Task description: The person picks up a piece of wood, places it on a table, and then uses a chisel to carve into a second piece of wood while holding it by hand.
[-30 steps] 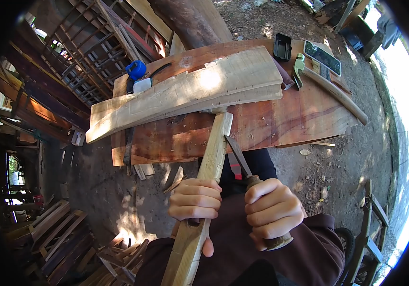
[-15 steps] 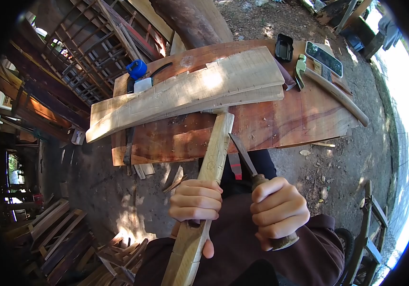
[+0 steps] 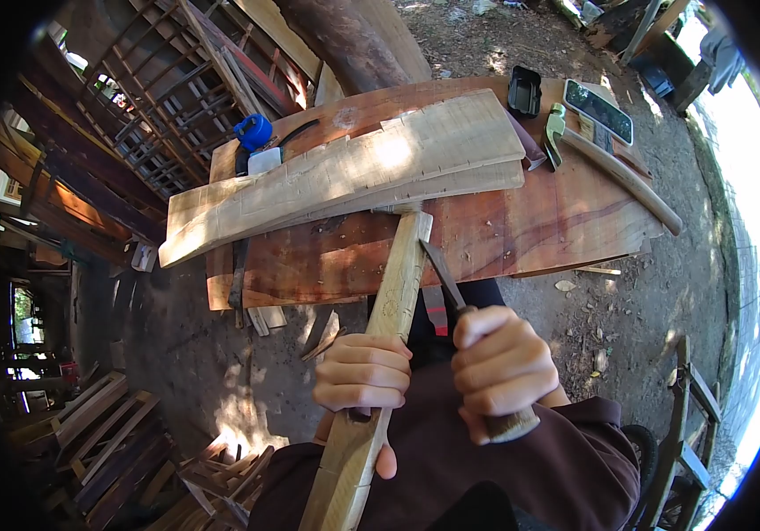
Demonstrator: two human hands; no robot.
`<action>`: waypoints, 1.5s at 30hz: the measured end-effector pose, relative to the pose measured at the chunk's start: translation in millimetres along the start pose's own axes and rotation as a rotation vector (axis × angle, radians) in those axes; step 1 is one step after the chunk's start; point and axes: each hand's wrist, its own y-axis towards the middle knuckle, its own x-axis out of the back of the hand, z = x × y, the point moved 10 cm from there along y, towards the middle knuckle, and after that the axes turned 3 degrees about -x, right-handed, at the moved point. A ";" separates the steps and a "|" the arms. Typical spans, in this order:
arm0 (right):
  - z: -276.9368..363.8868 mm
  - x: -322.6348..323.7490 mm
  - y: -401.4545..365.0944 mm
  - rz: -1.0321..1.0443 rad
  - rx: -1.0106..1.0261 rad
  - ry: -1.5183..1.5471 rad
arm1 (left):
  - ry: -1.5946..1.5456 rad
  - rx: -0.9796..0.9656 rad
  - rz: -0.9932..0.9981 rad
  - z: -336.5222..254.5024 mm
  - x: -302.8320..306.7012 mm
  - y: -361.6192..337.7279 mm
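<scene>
Outdoors, my left hand [image 3: 362, 372] closes tightly round a pale wooden stick [image 3: 395, 305] braced against the near edge of a reddish workbench [image 3: 539, 226], while my right hand [image 3: 497, 367] is fisted on a chisel [image 3: 440, 271] whose blade tip meets the stick's right side; shallow cuts along the grain, away from my body, seem safest.

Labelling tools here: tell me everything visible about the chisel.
The chisel has a narrow, flat, dark metal blade and a brown wooden handle, mostly hidden in the right hand; its butt sticks out below. It slants up and left, tip at the right edge of the pale stick that the left hand grips. Whether the tip bites in cannot be told.
</scene>
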 end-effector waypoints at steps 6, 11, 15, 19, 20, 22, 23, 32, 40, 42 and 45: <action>-26.2 1.5 -3.3 0.101 -0.161 -0.079 | -0.014 -0.028 0.017 -0.4 -1.5 -0.7; -1.9 -10.3 -2.0 0.059 -0.035 -0.032 | 0.004 -0.030 0.004 -0.3 1.2 -0.9; -33.8 -0.4 -7.8 0.125 -0.167 -0.126 | -0.004 0.000 0.025 -1.0 -1.6 -0.8; -14.6 -7.7 -3.1 0.128 -0.106 -0.058 | -0.003 -0.029 0.000 -0.2 1.1 0.3; -14.9 -9.1 -3.4 0.139 -0.100 -0.066 | -0.004 -0.029 -0.001 0.1 1.3 -0.5; -25.2 -5.4 -6.2 0.127 -0.136 -0.101 | -0.009 -0.024 -0.003 -0.5 0.4 -1.2; -37.9 0.9 -8.7 0.109 -0.174 -0.129 | -0.018 -0.019 -0.005 -0.1 0.2 -1.2; -39.2 -0.1 -9.0 0.105 -0.159 -0.112 | -0.009 0.012 -0.008 0.8 0.8 -0.5; -11.9 -10.1 2.6 0.120 -0.058 0.008 | 0.011 -0.011 -0.027 -0.9 2.8 0.5; -24.0 -7.6 2.8 0.174 -0.087 0.005 | -0.012 -0.004 0.014 -0.1 0.6 0.9; -41.8 -2.1 2.9 0.128 -0.168 -0.046 | -0.041 0.003 0.067 0.7 -1.7 2.8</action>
